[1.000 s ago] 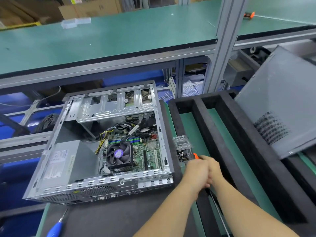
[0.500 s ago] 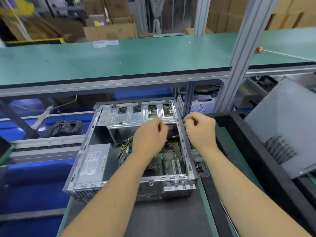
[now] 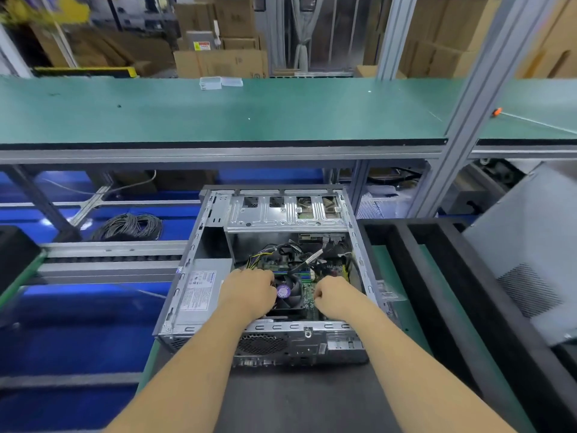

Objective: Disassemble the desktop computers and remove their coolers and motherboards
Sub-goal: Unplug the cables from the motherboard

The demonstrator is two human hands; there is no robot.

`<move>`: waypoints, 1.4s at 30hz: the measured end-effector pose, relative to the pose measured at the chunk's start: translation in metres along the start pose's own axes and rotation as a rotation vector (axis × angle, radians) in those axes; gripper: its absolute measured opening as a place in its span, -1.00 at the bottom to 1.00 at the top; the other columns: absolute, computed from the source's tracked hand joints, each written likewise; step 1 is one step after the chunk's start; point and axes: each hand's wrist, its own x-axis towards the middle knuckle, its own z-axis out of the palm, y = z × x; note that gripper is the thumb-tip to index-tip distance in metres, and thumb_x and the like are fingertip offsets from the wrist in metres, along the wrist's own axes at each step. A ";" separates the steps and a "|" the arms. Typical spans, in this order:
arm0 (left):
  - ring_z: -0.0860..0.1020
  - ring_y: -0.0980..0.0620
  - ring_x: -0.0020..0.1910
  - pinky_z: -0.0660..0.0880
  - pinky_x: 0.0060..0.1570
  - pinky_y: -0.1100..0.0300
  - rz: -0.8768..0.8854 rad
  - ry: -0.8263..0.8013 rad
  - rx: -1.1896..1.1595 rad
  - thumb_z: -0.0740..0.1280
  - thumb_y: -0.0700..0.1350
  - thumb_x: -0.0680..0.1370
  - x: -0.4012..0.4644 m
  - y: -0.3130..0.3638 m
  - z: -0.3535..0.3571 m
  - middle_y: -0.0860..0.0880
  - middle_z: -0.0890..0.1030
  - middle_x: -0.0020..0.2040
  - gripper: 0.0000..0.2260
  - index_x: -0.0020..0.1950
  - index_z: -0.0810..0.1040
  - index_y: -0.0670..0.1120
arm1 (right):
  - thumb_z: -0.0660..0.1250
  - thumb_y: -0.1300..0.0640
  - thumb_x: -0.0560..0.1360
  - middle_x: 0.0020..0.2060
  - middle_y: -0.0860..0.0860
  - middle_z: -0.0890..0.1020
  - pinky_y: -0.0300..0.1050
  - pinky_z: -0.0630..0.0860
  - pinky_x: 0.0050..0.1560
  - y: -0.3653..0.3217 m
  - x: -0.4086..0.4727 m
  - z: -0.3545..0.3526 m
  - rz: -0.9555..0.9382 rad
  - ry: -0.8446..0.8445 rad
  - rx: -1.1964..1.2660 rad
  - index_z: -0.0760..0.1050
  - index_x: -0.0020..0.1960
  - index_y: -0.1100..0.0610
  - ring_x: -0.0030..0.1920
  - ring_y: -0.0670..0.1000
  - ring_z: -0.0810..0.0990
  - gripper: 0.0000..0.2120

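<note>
An open desktop case (image 3: 359, 245) lies on a dark mat in front of me. Inside it are a grey power supply (image 3: 199, 289) at the left, a drive cage (image 3: 287, 210) at the back, and a green motherboard (image 3: 309, 296) with a black cooler fan (image 3: 288, 292) bearing a purple label. My left hand (image 3: 249, 293) has its fingers curled against the cooler's left edge. My right hand (image 3: 335, 296) is curled over the motherboard just right of the cooler; what its fingers touch is hidden. Black and yellow cables (image 3: 281, 253) lie behind the cooler.
A black foam rack (image 3: 406, 245) stands right of the case, with a grey side panel (image 3: 524, 245) leaning on it. A small clear box (image 3: 387, 292) sits by the case's right wall. A green shelf (image 3: 218, 114) and an aluminium post (image 3: 468, 120) are behind. A cable coil (image 3: 128, 226) lies at the left.
Both hands have come back from the drive cage and dropped into the case beside the cooler. The case now sits squarer to me.
</note>
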 end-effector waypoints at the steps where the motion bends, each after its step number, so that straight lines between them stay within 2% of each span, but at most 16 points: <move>1: 0.53 -0.12 0.06 0.31 -0.09 0.10 -0.001 -0.001 -0.011 0.14 -0.07 0.56 -0.001 0.000 0.000 -0.03 0.64 0.12 -0.71 0.17 0.59 0.09 | 0.18 0.22 0.57 -0.18 0.14 0.67 -0.07 0.56 -0.25 0.000 -0.001 0.000 0.003 -0.005 0.006 0.62 0.07 0.22 -0.37 0.05 0.49 -0.75; 4: 0.48 -0.09 -0.04 0.31 -0.12 0.10 -0.005 -0.015 -0.029 0.13 -0.05 0.56 -0.002 -0.001 0.001 -0.02 0.64 0.09 -0.70 0.17 0.58 0.09 | 0.15 0.24 0.56 -0.19 0.15 0.66 -0.04 0.58 -0.24 -0.001 -0.004 0.001 0.005 0.023 0.028 0.61 0.03 0.24 -0.36 0.07 0.49 -0.75; 9: 0.52 -0.08 0.07 0.33 -0.11 0.10 -0.018 -0.035 -0.049 0.14 -0.01 0.56 -0.009 -0.002 0.006 0.00 0.62 0.10 -0.71 0.16 0.58 0.09 | 0.17 0.26 0.55 -0.32 0.11 0.55 -0.07 0.46 -0.28 -0.003 -0.018 0.005 0.008 0.018 0.047 0.58 -0.03 0.31 -0.37 0.09 0.40 -0.78; 13: 0.49 -0.06 -0.03 0.32 -0.16 0.10 -0.035 -0.041 -0.067 0.15 -0.02 0.53 -0.020 0.003 0.006 0.00 0.62 0.04 -0.77 0.07 0.57 0.08 | 0.17 0.26 0.56 -0.35 0.09 0.51 -0.09 0.44 -0.30 -0.003 -0.027 0.007 0.033 0.013 0.051 0.55 -0.11 0.28 -0.39 0.08 0.39 -0.79; 16: 0.49 -0.06 -0.05 0.31 -0.17 0.09 -0.043 -0.044 -0.063 0.14 -0.03 0.53 -0.029 0.007 0.005 0.00 0.62 0.00 -0.79 0.02 0.56 0.06 | 0.18 0.25 0.58 -0.39 0.05 0.44 -0.14 0.42 -0.33 -0.002 -0.032 0.009 0.069 0.016 0.029 0.38 -0.27 0.21 -0.44 0.05 0.35 -0.76; 18: 0.51 -0.08 0.01 0.32 -0.15 0.09 -0.032 -0.038 -0.053 0.14 -0.03 0.53 -0.032 0.009 0.005 -0.01 0.61 0.03 -0.78 0.05 0.55 0.04 | 0.19 0.26 0.58 -0.38 0.04 0.43 -0.17 0.39 -0.37 -0.002 -0.031 0.010 0.120 0.023 0.033 0.33 -0.29 0.18 -0.45 0.02 0.34 -0.74; 20: 0.50 -0.07 0.11 0.34 -0.07 0.07 0.001 -0.030 -0.035 0.14 -0.04 0.56 -0.032 0.011 0.004 -0.01 0.58 0.13 -0.75 0.16 0.51 0.01 | 0.20 0.29 0.57 -0.31 0.06 0.47 -0.16 0.40 -0.36 -0.003 -0.029 0.008 0.172 0.062 0.066 0.35 -0.23 0.20 -0.40 0.01 0.39 -0.80; 22: 0.44 -0.08 0.24 0.38 0.11 0.03 0.045 -0.047 -0.025 0.14 -0.01 0.60 -0.029 0.011 0.006 -0.02 0.51 0.27 -0.69 0.32 0.43 -0.01 | 0.22 0.32 0.57 -0.08 0.16 0.54 -0.11 0.42 -0.26 -0.003 -0.023 0.002 0.206 0.154 0.153 0.38 0.04 0.24 -0.22 0.07 0.50 -0.94; 23: 0.42 -0.09 0.30 0.39 0.19 0.00 0.065 -0.062 -0.032 0.15 0.04 0.62 -0.027 0.010 0.007 -0.03 0.47 0.33 -0.64 0.39 0.38 -0.02 | 0.23 0.33 0.56 0.03 0.21 0.54 -0.08 0.42 -0.21 -0.003 -0.018 0.000 0.227 0.191 0.204 0.34 0.17 0.27 -0.12 0.11 0.51 -0.80; 25: 0.39 -0.11 0.35 0.39 0.25 -0.04 0.090 -0.099 -0.060 0.16 0.15 0.63 -0.020 0.008 0.008 -0.05 0.43 0.39 -0.54 0.46 0.32 -0.03 | 0.23 0.35 0.56 0.13 0.24 0.54 -0.07 0.44 -0.15 -0.003 -0.008 -0.006 0.254 0.220 0.284 0.31 0.27 0.28 -0.04 0.15 0.50 -0.70; 29: 0.37 -0.12 0.40 0.41 0.30 -0.05 0.040 -0.188 -0.227 0.25 0.32 0.55 -0.002 0.013 0.015 -0.07 0.41 0.43 -0.34 0.52 0.27 -0.03 | 0.22 0.39 0.54 0.20 0.22 0.57 -0.06 0.52 0.04 0.003 0.008 -0.007 0.314 0.231 0.267 0.42 0.34 0.26 0.16 0.20 0.56 -0.62; 32: 0.24 -0.17 0.48 0.30 0.41 -0.12 0.017 -0.298 -0.239 0.28 0.37 0.51 0.003 0.016 0.030 -0.11 0.28 0.51 -0.21 0.57 0.15 -0.04 | 0.25 0.39 0.52 0.17 0.21 0.61 -0.05 0.58 0.08 0.007 0.016 0.004 0.367 0.228 0.212 0.51 0.32 0.21 0.13 0.19 0.61 -0.61; 36: 0.08 -0.17 0.54 0.17 0.45 -0.16 0.016 -0.349 -0.169 0.18 0.40 0.53 0.007 0.014 0.041 -0.10 0.11 0.57 -0.20 0.61 0.04 -0.01 | 0.28 0.36 0.55 0.14 0.19 0.64 -0.01 0.59 0.11 0.011 0.027 0.009 0.335 0.278 0.238 0.53 0.34 0.11 0.09 0.20 0.63 -0.60; 42: -0.01 -0.16 0.58 0.08 0.48 -0.20 -0.005 -0.390 -0.152 0.09 0.41 0.56 0.008 0.017 0.045 -0.10 -0.01 0.61 -0.23 0.62 -0.03 0.00 | 0.35 0.31 0.55 0.13 0.20 0.65 -0.01 0.61 0.08 0.012 0.033 0.011 0.347 0.254 0.195 0.57 0.30 0.17 0.09 0.20 0.63 -0.67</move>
